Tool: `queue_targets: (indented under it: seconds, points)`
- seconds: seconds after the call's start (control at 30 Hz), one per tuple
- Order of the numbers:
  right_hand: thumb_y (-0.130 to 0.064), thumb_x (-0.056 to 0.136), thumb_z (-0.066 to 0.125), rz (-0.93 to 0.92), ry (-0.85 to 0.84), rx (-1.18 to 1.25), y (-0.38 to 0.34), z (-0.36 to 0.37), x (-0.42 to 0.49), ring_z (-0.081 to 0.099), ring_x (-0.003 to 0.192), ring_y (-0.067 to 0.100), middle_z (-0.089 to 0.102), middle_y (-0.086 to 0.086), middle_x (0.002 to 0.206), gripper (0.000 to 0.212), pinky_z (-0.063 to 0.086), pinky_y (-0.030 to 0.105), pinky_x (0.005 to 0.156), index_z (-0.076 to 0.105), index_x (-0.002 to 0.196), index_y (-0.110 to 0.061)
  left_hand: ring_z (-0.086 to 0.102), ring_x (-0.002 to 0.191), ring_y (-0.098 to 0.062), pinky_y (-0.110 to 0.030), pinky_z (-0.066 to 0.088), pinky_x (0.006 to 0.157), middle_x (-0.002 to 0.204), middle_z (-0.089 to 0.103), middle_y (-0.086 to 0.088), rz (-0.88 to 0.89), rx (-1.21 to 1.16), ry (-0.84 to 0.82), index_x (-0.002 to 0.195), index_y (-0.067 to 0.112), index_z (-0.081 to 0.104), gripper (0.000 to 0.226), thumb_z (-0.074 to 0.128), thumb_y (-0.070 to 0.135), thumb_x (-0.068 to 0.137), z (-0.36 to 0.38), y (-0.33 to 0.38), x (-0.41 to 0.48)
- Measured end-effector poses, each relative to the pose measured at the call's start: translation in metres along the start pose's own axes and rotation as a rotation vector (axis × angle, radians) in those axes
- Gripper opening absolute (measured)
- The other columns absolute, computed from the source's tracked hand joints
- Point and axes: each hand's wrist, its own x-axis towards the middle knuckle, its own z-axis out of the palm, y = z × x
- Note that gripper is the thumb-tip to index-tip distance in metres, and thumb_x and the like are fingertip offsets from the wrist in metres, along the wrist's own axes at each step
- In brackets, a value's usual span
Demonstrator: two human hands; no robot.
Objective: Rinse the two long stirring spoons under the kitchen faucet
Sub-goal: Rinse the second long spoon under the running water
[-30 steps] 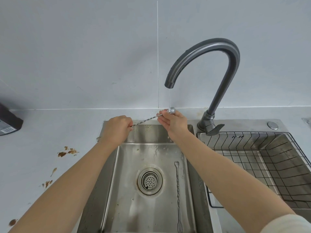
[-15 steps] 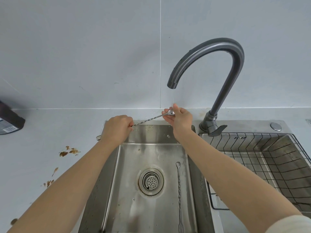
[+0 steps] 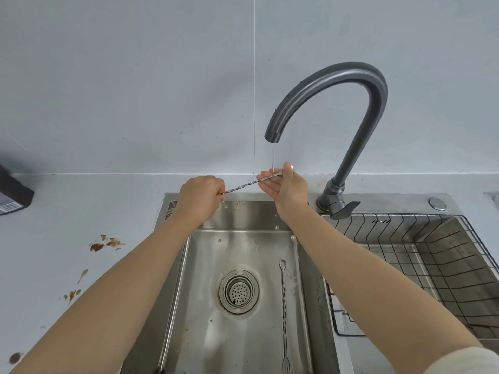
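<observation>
A thin stream of water falls from the dark grey faucet [image 3: 348,85] onto a long twisted stirring spoon [image 3: 243,186] held level above the back of the sink. My left hand [image 3: 199,201] is closed on its handle end. My right hand [image 3: 286,186] pinches the spoon near its bowl end, right under the stream, palm turned toward me. A second long stirring spoon [image 3: 283,314] lies flat in the steel sink basin [image 3: 205,333], to the right of the drain [image 3: 239,291], its small bowl pointing away from me.
A black wire rack [image 3: 421,265] fills the right-hand basin. Brown stains [image 3: 105,244] mark the pale counter to the left. A dark box [image 3: 13,193] sits at the far left edge. The faucet lever [image 3: 347,207] stands just right of my right wrist.
My right hand has slid along the spoon and turned palm-up, so the stream now hits the shaft instead of the bowl end. My left hand keeps its hold.
</observation>
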Motion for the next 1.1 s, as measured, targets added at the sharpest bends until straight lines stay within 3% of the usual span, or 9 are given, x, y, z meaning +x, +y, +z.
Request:
queue_targets:
  seconds: [0.17, 0.37, 0.53, 0.77, 0.93, 1.1]
  points:
    - [0.003, 0.090, 0.051, -0.026, -0.089, 0.053, 0.002, -0.003, -0.001, 0.067, 0.060, 0.012, 0.064, 0.006, 0.068, 0.018, 0.058, 0.019, 0.062, 0.053, 0.075, -0.007, 0.057, 0.096, -0.031, -0.032, 0.042, 0.076, 0.099, 0.068, -0.011, -0.019, 0.002, 0.008, 0.095, 0.006, 0.066, 0.015, 0.053, 0.009, 0.087, 0.000, -0.001, 0.001]
    - [-0.023, 0.099, 0.039, 0.025, -0.085, -0.018, 0.009, 0.001, -0.004, 0.067, 0.052, 0.011, 0.062, 0.008, 0.070, 0.034, 0.056, 0.021, 0.056, 0.053, 0.071, -0.008, 0.056, 0.096, -0.031, -0.034, 0.042, 0.077, 0.098, 0.067, -0.013, 0.008, 0.002, -0.005, 0.094, 0.005, 0.065, 0.015, 0.053, 0.010, 0.088, 0.001, 0.005, 0.000]
    - [-0.002, 0.093, 0.047, -0.039, -0.144, -0.058, 0.005, -0.004, -0.005, 0.061, 0.068, 0.016, 0.058, 0.009, 0.074, 0.023, 0.055, 0.017, 0.062, 0.054, 0.072, -0.005, 0.056, 0.096, -0.032, -0.033, 0.042, 0.076, 0.098, 0.067, -0.012, 0.009, 0.012, -0.005, 0.095, 0.006, 0.065, 0.015, 0.053, 0.010, 0.088, 0.004, 0.009, 0.001]
    - [-0.019, 0.099, 0.035, 0.084, -0.028, -0.043, 0.005, 0.001, -0.006, 0.062, 0.062, 0.020, 0.060, 0.011, 0.069, 0.035, 0.055, 0.023, 0.054, 0.050, 0.071, -0.006, 0.056, 0.097, -0.032, -0.036, 0.043, 0.076, 0.100, 0.064, -0.013, 0.052, 0.036, 0.040, 0.094, 0.004, 0.063, 0.012, 0.056, 0.010, 0.086, 0.008, 0.017, 0.005]
    - [0.002, 0.094, 0.044, 0.051, -0.103, -0.070, 0.006, 0.000, -0.003, 0.062, 0.068, 0.018, 0.059, 0.009, 0.074, 0.020, 0.056, 0.018, 0.061, 0.050, 0.076, -0.005, 0.056, 0.095, -0.033, -0.036, 0.043, 0.074, 0.100, 0.063, -0.013, 0.036, 0.078, 0.028, 0.094, 0.003, 0.060, 0.013, 0.058, 0.012, 0.086, 0.006, 0.016, 0.005]
    - [0.006, 0.092, 0.045, 0.051, -0.100, -0.054, 0.007, 0.000, -0.003, 0.060, 0.068, 0.016, 0.058, 0.009, 0.074, 0.020, 0.056, 0.016, 0.057, 0.050, 0.076, -0.005, 0.057, 0.096, -0.031, -0.034, 0.043, 0.074, 0.102, 0.064, -0.011, 0.052, 0.082, 0.028, 0.096, 0.006, 0.065, 0.018, 0.053, 0.018, 0.090, 0.006, 0.015, 0.005]
